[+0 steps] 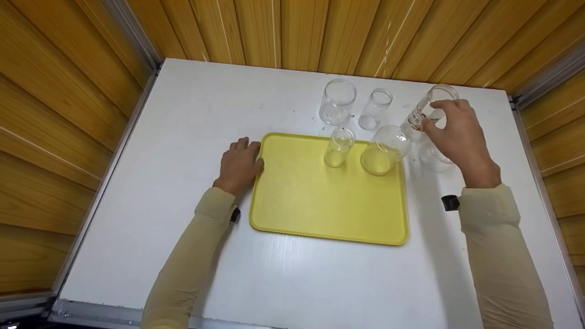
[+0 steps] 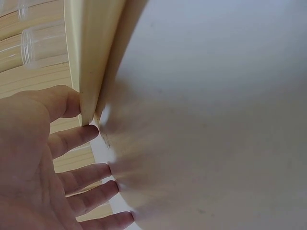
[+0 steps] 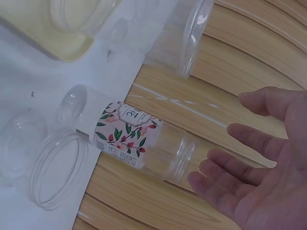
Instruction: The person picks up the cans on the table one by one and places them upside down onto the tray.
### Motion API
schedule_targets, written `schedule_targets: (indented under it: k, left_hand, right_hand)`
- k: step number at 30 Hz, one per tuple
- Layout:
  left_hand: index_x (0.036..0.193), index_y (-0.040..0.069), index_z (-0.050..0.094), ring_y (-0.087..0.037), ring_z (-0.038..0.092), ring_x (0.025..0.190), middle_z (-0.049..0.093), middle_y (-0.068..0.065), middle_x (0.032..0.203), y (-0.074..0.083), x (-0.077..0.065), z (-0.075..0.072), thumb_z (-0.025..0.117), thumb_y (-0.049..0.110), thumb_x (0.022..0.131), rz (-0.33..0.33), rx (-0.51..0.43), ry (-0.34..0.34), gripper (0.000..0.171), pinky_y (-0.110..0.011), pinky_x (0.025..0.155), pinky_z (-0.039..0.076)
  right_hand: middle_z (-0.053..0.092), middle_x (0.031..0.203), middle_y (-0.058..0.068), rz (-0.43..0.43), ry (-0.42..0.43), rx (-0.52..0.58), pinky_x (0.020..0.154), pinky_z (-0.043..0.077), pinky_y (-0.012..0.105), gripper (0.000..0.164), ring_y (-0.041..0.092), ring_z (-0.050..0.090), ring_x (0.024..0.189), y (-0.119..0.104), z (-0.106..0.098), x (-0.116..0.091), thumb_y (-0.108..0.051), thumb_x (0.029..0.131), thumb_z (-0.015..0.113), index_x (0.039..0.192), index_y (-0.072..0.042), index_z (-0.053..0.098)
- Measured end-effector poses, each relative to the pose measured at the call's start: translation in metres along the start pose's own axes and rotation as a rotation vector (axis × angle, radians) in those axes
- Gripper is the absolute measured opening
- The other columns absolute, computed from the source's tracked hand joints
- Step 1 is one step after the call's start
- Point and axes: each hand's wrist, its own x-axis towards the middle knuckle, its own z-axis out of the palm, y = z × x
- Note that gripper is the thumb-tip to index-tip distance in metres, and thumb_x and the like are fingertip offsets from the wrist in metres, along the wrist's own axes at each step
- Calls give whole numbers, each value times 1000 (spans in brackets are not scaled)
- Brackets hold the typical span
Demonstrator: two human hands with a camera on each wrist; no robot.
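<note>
My left hand (image 1: 237, 162) rests on the table at the left side of the yellow tray (image 1: 301, 196). In the left wrist view its thumb touches the tray's rim (image 2: 93, 62), and the fingers extend to the tabletop. My right hand (image 1: 461, 132) hovers beside a tall clear jar (image 1: 417, 118) with a floral label. The right wrist view shows fingers spread and loosely bent, a gap away from the jar's threaded mouth (image 3: 182, 155). Upright near the tray's far right corner stand a narrow clear jar (image 1: 337, 153) and a wider one (image 1: 381, 157).
Behind the tray stand a wide clear jar (image 1: 336, 109) and a slim one (image 1: 374, 109). Another clear jar (image 1: 432, 157), partly hidden by my right hand, stands right of the tray. Wood-patterned panels (image 1: 301, 32) enclose the white table (image 1: 183, 119) at the back and sides.
</note>
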Motion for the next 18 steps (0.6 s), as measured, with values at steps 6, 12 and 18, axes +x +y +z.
schedule_targets:
  k: [6,12,18]
  left_hand:
    - [150,4,58,-45,44,141,46,-27,156,1,0,0,54,26,105,-1,10,-8,50,-64,107,43]
    - [149,4,58,-46,43,141,46,-27,156,1,0,0,55,26,105,4,20,-8,50,-64,107,43]
    - [150,6,58,-45,43,142,45,-26,157,1,0,0,55,26,106,-1,27,-16,49,-63,108,43]
  right_hand:
    - [39,150,38,41,-25,-14,108,37,72,53,56,39,139,16,-1,0,-22,105,62,149,6,52]
    - [35,152,41,90,-78,-40,107,36,75,59,60,35,141,30,-2,0,-28,106,60,153,7,47]
    - [33,152,44,117,-111,-52,102,37,78,64,62,33,140,44,0,2,-31,106,59,153,9,44]
